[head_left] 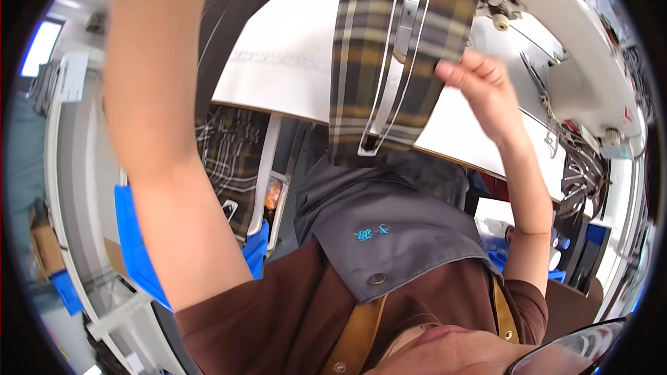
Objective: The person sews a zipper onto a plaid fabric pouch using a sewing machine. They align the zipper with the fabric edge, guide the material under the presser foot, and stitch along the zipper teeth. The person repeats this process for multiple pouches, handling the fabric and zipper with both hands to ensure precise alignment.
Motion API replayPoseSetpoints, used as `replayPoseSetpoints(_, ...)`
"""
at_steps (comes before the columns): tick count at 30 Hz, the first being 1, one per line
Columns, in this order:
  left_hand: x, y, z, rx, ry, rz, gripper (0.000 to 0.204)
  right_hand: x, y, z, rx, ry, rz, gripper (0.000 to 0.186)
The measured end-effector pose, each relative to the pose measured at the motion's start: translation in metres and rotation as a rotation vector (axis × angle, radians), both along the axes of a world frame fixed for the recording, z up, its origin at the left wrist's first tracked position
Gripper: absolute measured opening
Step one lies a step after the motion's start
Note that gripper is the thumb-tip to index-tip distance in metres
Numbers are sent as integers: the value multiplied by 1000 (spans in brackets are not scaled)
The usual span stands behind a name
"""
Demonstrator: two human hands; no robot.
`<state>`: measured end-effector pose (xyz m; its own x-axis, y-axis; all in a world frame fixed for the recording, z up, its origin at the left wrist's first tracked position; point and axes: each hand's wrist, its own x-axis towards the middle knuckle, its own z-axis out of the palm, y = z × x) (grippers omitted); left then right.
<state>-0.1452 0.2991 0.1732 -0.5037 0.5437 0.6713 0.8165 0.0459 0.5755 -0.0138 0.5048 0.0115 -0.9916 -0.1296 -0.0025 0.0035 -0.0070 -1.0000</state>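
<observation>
My right hand (pixel 479 90) grips the right edge of a long plaid fabric piece (pixel 358 62) in olive, yellow, white and dark tones, thumb on top. Two thin white lines run down the piece, with a pale gap and a metal part between them. It hangs over the front edge of the white worktable (pixel 278 69). My left forearm reaches up past the top edge of the picture, so that hand is hidden from sight. Beside that forearm lies a stack of dark fabric strips (pixel 233 10).
A white sewing machine (pixel 580 90) stands at the right, with long metal tools (pixel 535 76) and dark scraps (pixel 580 173) beside it. More plaid fabric (pixel 229 146) hangs below the table at the left, near blue bins (pixel 135 229) and a white rail (pixel 66 187).
</observation>
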Motion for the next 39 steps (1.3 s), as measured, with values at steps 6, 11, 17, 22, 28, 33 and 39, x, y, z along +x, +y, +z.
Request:
replayPoseSetpoints(6, -73, 27, -163, -246, -456, 79, 16, 64, -3, -33, 202, -138, -158, 69)
replayPoseSetpoints(11, -87, 39, -227, -441, -379, 228, 19, 42, 12, -49, 704, 381, -11, 45)
replayPoseSetpoints(17, -51, 48, -216, -428, 252, 273, 18, -1, 26, -62, 1199, 804, -105, 33)
replayPoseSetpoints(22, -19, 59, -223, -615, 377, 24, 22, -11, 32, -67, 1192, 930, -42, 36)
replayPoseSetpoints(28, -39, 66, -229, -482, 387, 442, 35, -44, 42, -71, 1256, 948, -50, 23)
replayPoseSetpoints(33, -31, 54, -224, -640, 211, 358, 25, -64, 59, -74, 1303, 938, -109, 20)
replayPoseSetpoints(39, -5, 69, -231, -567, 261, 211, 24, -35, 83, -65, 1319, 930, -188, 25)
